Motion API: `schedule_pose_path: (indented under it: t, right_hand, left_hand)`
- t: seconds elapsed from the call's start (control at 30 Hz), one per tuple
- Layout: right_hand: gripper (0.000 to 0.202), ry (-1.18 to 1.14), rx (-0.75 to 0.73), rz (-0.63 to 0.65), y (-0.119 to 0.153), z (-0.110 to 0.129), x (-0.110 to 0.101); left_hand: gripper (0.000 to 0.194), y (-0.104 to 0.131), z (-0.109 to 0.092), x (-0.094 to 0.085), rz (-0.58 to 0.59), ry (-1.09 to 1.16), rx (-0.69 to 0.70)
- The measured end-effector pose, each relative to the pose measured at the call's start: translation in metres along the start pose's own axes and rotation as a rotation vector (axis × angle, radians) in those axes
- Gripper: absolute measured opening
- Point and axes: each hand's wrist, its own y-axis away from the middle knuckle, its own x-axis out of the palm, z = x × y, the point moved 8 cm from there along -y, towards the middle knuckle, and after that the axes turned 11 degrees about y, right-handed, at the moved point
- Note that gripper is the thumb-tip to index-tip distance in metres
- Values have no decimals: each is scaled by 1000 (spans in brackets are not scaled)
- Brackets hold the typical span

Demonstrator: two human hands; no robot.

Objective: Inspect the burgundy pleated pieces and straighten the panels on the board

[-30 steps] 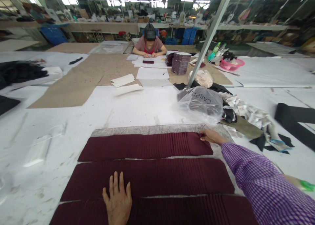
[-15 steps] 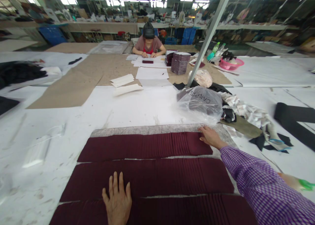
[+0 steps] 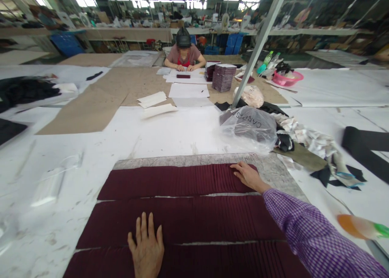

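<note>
Three dark maroon fabric strips lie side by side on a grey board [image 3: 273, 168], each with narrow pleats toward its right part. My left hand [image 3: 147, 245] rests flat with spread fingers across the middle strip [image 3: 194, 219] and the nearest strip [image 3: 212, 261]. On the right part of the farthest strip [image 3: 170, 182] is my right hand [image 3: 247, 176], its fingers extended and apart, touching the pleated cloth. Neither hand grips anything.
Beyond the board lie a clear plastic bag [image 3: 249, 128], fabric scraps [image 3: 316, 144] and a slanted metal pole [image 3: 258, 47]. Across the table a person [image 3: 184, 55] sits beside stacked pieces [image 3: 224, 77]. A bottle [image 3: 358, 226] lies at the right.
My right hand has moved left from the right end of the farthest strip onto its pleats. My left hand stays on the cloth in almost the same place. More of the bottle shows.
</note>
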Motion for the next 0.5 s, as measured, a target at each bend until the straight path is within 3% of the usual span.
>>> schedule_pose_path:
  t: [0.17, 0.3, 0.5]
  right_hand:
    - [29, 30, 56, -53, 2, 2, -3]
    - [34, 23, 16, -116, 4, 21, -5]
    - [55, 8, -30, -143, -4, 54, 26]
  left_hand:
    - [54, 0, 1, 0, 6, -4, -1]
    - [54, -2, 1, 0, 9, -7, -5]
    - [52, -4, 3, 4, 45, -22, -28]
